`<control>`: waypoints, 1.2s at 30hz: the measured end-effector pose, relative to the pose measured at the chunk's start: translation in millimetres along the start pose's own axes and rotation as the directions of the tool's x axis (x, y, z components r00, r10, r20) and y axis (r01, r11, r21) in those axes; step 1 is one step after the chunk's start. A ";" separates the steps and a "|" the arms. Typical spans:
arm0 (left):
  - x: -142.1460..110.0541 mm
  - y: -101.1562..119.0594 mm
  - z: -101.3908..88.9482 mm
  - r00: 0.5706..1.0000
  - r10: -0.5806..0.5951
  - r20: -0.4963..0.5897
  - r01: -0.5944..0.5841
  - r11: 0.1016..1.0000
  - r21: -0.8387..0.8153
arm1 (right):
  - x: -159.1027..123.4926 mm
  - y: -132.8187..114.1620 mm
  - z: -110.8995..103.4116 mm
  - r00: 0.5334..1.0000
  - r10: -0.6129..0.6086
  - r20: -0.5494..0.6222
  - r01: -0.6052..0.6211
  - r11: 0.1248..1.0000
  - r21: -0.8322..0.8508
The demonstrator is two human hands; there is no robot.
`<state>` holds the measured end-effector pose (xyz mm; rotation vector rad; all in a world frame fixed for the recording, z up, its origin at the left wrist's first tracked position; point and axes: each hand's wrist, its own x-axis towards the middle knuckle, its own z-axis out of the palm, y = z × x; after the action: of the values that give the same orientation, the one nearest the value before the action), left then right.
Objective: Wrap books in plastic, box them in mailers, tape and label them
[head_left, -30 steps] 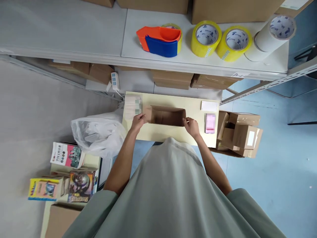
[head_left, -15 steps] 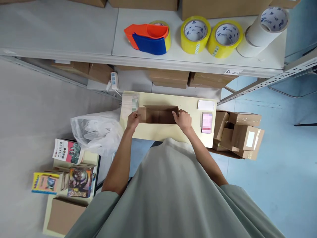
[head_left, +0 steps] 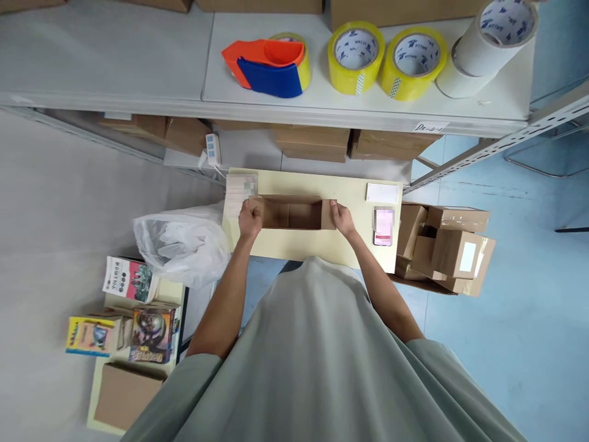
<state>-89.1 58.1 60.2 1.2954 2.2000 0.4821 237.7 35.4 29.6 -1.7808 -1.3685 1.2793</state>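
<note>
An open cardboard box (head_left: 291, 213) lies long side across on the cream table (head_left: 299, 245), its inside bare. My left hand (head_left: 251, 218) is closed on its left end. At the opposite end, my right hand (head_left: 342, 217) pinches a short flap that is folded outward. Left of the box, close to my left hand, is a stack of papers (head_left: 237, 187). To the right lie a white slip (head_left: 382, 193) and a phone (head_left: 383, 227) with a pink screen.
Above the table, a shelf holds an orange-and-blue tape dispenser (head_left: 269, 67), yellow tape rolls (head_left: 356, 77) and white rolls (head_left: 499, 46). A plastic bag (head_left: 184, 245) and books (head_left: 151, 334) are at left. Several cardboard boxes (head_left: 453, 248) stand right of the table.
The right end flap has swung outward, with my right hand now on it. My left hand has closed in around the left end, where the flap no longer sticks out as far.
</note>
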 end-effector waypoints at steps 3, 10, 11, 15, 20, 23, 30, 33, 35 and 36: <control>-1.1 3.7 1.0 1.000 -0.004 -0.028 0.005 0.999 0.033 | -1.3 8.6 2.5 1.000 0.013 -0.009 -0.012 0.994 0.105; -1.7 5.8 -0.4 1.000 0.023 -0.019 -0.022 0.997 0.074 | -1.1 7.6 -3.3 1.000 0.016 -0.023 -0.013 0.993 0.113; -6.0 6.1 -1.9 0.996 0.081 -0.044 -0.076 0.993 0.095 | -0.3 3.1 -6.4 0.997 -0.034 -0.067 0.036 0.999 0.037; -38.8 12.1 -8.0 0.889 0.440 -0.126 -0.408 0.886 0.221 | 9.2 -29.0 -17.3 0.942 -0.335 -0.016 0.312 0.892 -0.327; -69.0 18.4 -6.7 0.695 0.622 0.361 -0.713 0.660 0.235 | 32.7 -65.1 -19.0 0.890 -0.338 0.307 0.447 0.777 -0.442; -64.6 12.6 -2.6 0.660 0.558 0.502 -0.732 0.626 0.267 | 45.9 -70.8 -22.1 0.908 -0.241 0.343 0.390 0.785 -0.480; -53.6 -11.6 4.3 0.588 0.622 0.517 -0.787 0.588 0.188 | 56.4 -75.8 -35.2 0.921 -0.175 0.348 0.339 0.801 -0.493; -55.7 -17.0 10.5 0.564 0.654 0.504 -0.804 0.575 0.154 | 50.8 -79.0 -35.0 0.936 -0.129 0.326 0.288 0.814 -0.504; -58.7 -15.4 11.9 0.540 0.681 0.495 -0.821 0.557 0.130 | 42.4 -80.9 -33.3 0.944 -0.116 0.309 0.263 0.829 -0.493; -60.5 -13.3 10.2 0.518 0.708 0.480 -0.835 0.539 0.106 | 36.5 -82.2 -32.2 0.946 -0.117 0.301 0.256 0.841 -0.477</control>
<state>-68.2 -1.1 60.9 2.3612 1.2626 0.1294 234.2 100.6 99.3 -1.7795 -2.1435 1.1389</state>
